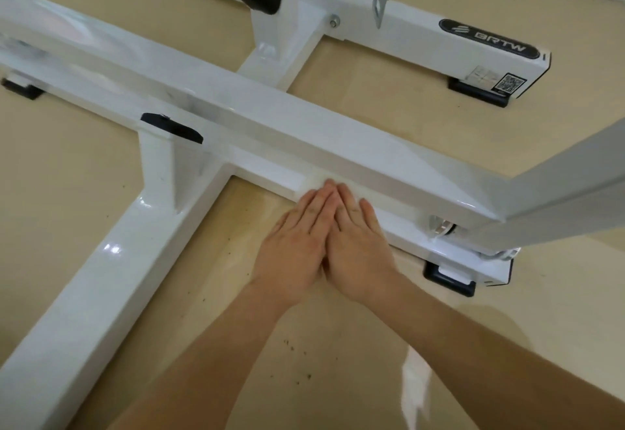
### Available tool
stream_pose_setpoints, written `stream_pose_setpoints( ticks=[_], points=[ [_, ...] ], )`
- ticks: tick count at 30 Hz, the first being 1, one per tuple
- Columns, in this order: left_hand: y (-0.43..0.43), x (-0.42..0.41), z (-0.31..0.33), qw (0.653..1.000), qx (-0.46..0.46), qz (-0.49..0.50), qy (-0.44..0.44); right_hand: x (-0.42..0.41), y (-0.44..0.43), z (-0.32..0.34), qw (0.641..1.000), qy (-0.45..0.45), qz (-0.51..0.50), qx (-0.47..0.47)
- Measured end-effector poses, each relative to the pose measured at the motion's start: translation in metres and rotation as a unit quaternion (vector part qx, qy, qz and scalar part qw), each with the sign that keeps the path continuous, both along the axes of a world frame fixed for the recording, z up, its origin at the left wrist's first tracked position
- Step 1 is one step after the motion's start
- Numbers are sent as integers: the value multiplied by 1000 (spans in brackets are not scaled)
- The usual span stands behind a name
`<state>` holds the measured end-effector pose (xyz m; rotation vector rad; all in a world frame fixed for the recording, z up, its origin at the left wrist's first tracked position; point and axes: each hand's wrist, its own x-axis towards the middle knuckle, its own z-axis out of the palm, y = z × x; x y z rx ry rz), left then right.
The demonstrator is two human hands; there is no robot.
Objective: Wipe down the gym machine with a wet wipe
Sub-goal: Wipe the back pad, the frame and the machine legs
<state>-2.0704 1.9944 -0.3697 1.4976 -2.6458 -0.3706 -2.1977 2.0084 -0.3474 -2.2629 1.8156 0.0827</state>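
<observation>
The scene is lit brightly and evenly, and only soft, weak shadows are cast under the white machine frame (pixel 257 114). Small glare spots are seen on its near left beam, and a pale streak is reflected on the glossy floor (pixel 406 118). The far left is blurred, and straight lines are bent at the edges.

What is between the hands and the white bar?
A wipe. The left hand and right hand press it flat on the bar; only its edge shows, in the head view.
</observation>
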Motion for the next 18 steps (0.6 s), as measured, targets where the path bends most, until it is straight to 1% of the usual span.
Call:
stream_pose_setpoints(
  ticks=[3,5,8,10,11,13,16,18],
  points=[
    [-20,28,9,999,-5,32,-19,33,-34,6,999,-10,40,34],
    [-30,40,19,998,2,55,-23,44,-46,11,996,-47,45,59],
    [-39,32,30,999,-15,38,-26,30,-41,16,991,-113,38,63],
    [-40,20,20,999,7,21,-24,13,-24,19,989,-138,23,51],
    [-39,17,12,1000,6,15,-25,6,-13,19,988,-150,13,44],
    [-41,27,-2,999,-31,18,-40,-8,7,22,982,-182,-23,38],
    [-56,61,-10,985,-117,108,-62,-20,31,31,965,-235,-111,36],
    [-61,68,-11,977,-120,163,-72,-21,39,36,942,-283,-179,37]
  ],
)
